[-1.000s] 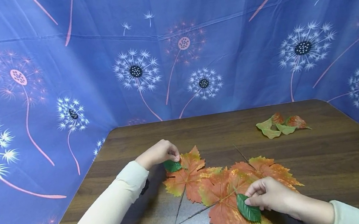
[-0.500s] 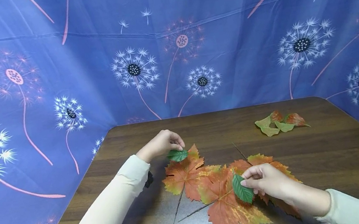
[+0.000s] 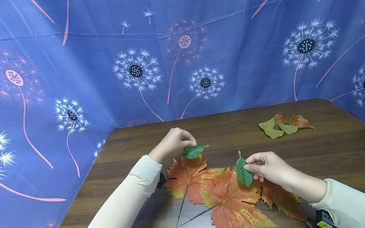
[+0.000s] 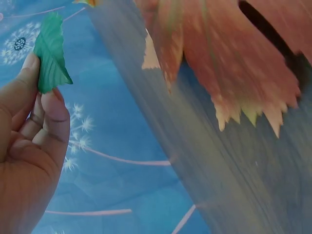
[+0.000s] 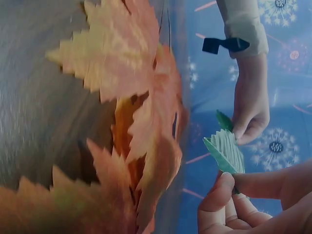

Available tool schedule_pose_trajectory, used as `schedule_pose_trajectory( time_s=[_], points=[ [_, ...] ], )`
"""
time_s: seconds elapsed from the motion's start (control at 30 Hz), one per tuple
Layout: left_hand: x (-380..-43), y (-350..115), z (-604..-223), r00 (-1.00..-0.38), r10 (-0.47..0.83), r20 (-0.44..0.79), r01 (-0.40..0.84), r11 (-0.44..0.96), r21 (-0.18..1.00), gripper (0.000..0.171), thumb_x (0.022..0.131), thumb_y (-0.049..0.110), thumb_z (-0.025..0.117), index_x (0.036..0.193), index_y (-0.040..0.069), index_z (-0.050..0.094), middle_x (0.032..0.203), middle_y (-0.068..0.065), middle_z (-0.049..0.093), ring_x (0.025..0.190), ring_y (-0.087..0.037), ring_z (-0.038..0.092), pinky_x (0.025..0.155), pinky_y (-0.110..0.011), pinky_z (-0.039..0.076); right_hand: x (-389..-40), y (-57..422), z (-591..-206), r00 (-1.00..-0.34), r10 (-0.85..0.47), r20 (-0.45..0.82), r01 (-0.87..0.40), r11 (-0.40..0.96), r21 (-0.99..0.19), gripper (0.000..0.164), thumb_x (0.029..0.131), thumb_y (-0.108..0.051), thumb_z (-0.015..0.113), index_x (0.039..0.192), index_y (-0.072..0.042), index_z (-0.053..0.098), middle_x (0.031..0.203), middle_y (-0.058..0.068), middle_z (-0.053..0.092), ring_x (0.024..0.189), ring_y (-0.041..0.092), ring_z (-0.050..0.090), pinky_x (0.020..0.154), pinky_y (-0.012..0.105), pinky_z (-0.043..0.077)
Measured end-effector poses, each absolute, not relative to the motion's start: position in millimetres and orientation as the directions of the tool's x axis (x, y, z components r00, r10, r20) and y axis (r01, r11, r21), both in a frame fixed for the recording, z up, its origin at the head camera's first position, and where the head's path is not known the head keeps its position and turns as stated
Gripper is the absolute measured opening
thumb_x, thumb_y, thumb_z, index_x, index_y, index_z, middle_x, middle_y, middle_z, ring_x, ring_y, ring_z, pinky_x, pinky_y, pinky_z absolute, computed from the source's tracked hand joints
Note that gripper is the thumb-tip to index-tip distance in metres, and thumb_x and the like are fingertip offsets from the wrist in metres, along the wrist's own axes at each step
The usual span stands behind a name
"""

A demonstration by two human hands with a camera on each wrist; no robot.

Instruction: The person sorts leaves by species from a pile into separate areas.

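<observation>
My left hand (image 3: pixel 176 142) pinches a small green leaf (image 3: pixel 194 151) near its edge, its short stem pointing right. In the left wrist view that green leaf (image 4: pixel 52 56) stands up between thumb and fingers. A second green leaf (image 3: pixel 243 172) is pinched by my right hand (image 3: pixel 269 168), stem upward. Both leaves are held above large orange maple-like leaves with dark stems. One orange leaf (image 3: pixel 188 176) lies under the left hand, another (image 3: pixel 232 203) at the centre. A third orange leaf (image 3: pixel 282 198) is partly covered by the right hand and wrist.
Several small green and reddish leaves (image 3: pixel 288 128) lie in a cluster at the back right of the wooden table (image 3: pixel 345 158). A blue dandelion-patterned cloth (image 3: pixel 248 64) hangs behind and beside the table. Black devices sit at both wrists.
Both hands have lifted their green leaves up off the orange leaves. The left hand moved right and away; the right hand moved away and turned its leaf stem-up.
</observation>
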State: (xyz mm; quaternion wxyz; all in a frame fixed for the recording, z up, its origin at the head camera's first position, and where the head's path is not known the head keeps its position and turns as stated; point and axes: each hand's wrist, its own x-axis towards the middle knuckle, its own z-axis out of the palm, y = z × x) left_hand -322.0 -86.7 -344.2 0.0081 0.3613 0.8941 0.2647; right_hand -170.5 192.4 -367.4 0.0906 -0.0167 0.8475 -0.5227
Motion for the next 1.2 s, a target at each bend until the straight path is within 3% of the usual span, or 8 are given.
schedule_pose_trajectory(
  time_s=[0.3,0.53,0.77,0.97,1.2],
  points=[
    [-319.4,-61.4,-344.7,-0.802,0.569,0.183,0.548,0.578,0.605,0.008,0.085,0.018,0.075,0.081,0.011,0.077,0.077,0.002,0.074,0.065,-0.003,0.055,0.066,-0.02,0.047,-190.4,210.5,-370.1,-0.995,-0.043,-0.09,0.059,0.47,-0.881,0.029,0.099,-0.013,0.054,0.116,0.01,0.059,0.072,0.0,0.061,0.064,0.016,0.058,0.057,0.031,0.051],
    [-319.0,-42.4,-343.0,-0.842,0.521,0.139,0.472,0.589,0.656,0.008,0.084,0.019,0.075,0.08,0.012,0.076,0.079,0.003,0.072,0.074,-0.005,0.057,0.069,-0.019,0.046,-211.1,220.8,-375.2,-0.996,0.031,-0.079,0.085,0.471,-0.878,0.032,0.101,-0.012,0.05,0.123,0.011,0.054,0.074,0.0,0.061,0.064,0.015,0.059,0.06,0.031,0.053],
    [-322.0,-19.6,-341.0,-0.897,0.432,0.098,0.331,0.507,0.796,0.009,0.086,0.016,0.072,0.083,0.009,0.076,0.08,-0.003,0.072,0.074,-0.017,0.064,0.063,-0.026,0.052,-240.4,232.0,-379.7,-0.996,0.055,-0.071,0.089,0.508,-0.857,0.036,0.102,-0.015,0.047,0.127,0.01,0.052,0.086,0.004,0.063,0.068,0.017,0.061,0.064,0.032,0.054],
    [-327.7,3.7,-342.8,-0.936,0.342,0.08,0.249,0.486,0.838,0.009,0.085,0.018,0.074,0.085,0.011,0.078,0.086,-0.001,0.073,0.073,-0.01,0.065,0.071,-0.031,0.058,-266.1,239.1,-380.0,-0.998,0.042,-0.052,0.066,0.528,-0.847,0.034,0.103,-0.011,0.044,0.126,0.013,0.052,0.085,0.007,0.061,0.066,0.017,0.061,0.064,0.033,0.056],
    [-333.9,25.6,-354.6,-0.968,0.24,0.069,0.173,0.447,0.877,0.011,0.085,0.019,0.075,0.086,0.009,0.079,0.094,-0.004,0.075,0.078,-0.024,0.07,0.081,-0.042,0.057,-286.5,246.3,-375.5,-0.998,0.045,-0.032,0.052,0.577,-0.815,0.032,0.102,-0.01,0.045,0.124,0.012,0.055,0.082,0.008,0.062,0.068,0.02,0.063,0.067,0.036,0.057]
  ],
)
